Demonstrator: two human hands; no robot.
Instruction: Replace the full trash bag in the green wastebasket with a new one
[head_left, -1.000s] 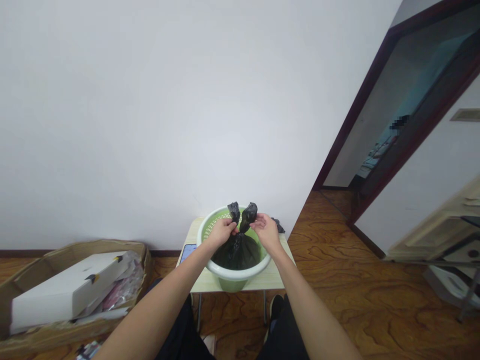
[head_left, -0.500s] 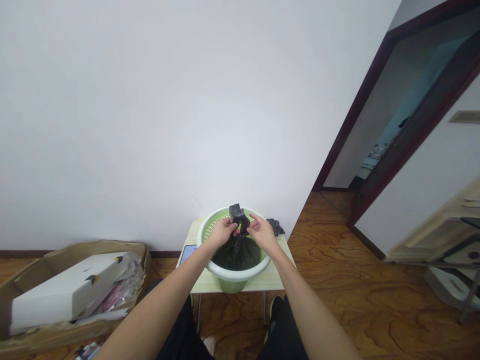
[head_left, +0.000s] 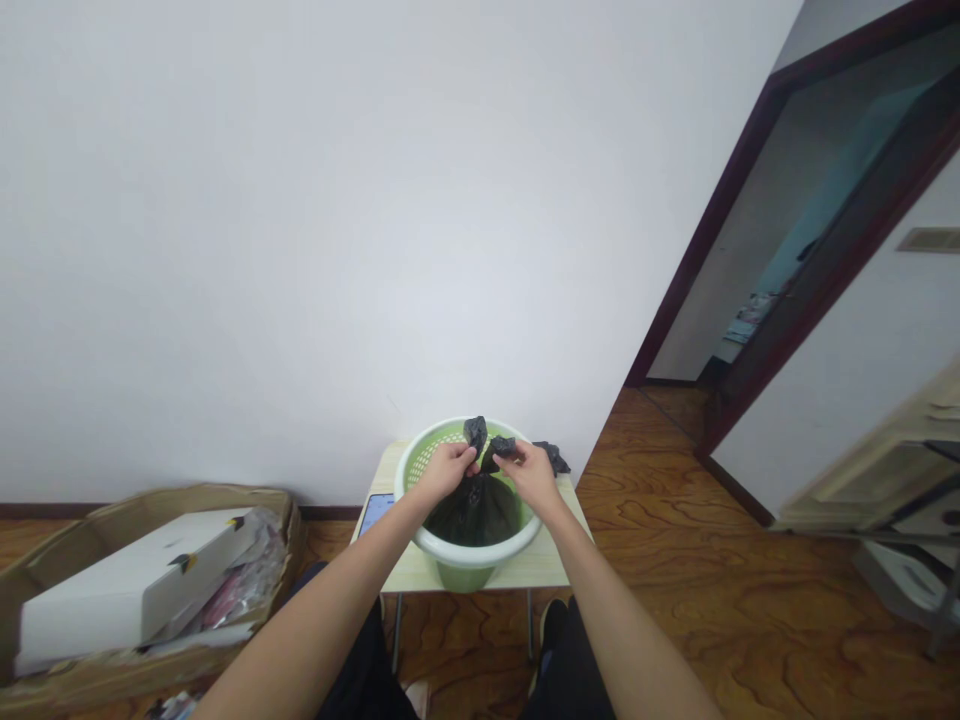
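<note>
A green perforated basket (head_left: 420,470) stands on a small pale table (head_left: 525,570). Inside it sits a black plastic bag (head_left: 474,510), gathered at the top into two twisted ends. My left hand (head_left: 448,468) is closed around the left end, which sticks up above my fingers. My right hand (head_left: 531,468) pinches the right end, pulled sideways toward it. Both hands hover over the basket's middle, close together.
A phone (head_left: 375,510) lies on the table left of the basket, and a dark crumpled bag (head_left: 553,456) lies behind it on the right. A cardboard box (head_left: 135,590) with a white carton sits on the wooden floor at left. An open doorway (head_left: 795,250) is at right.
The two bag ends stood upright side by side, were crossed together between my hands, and now the right end is bent down toward my right hand. Both hands sit slightly lower.
</note>
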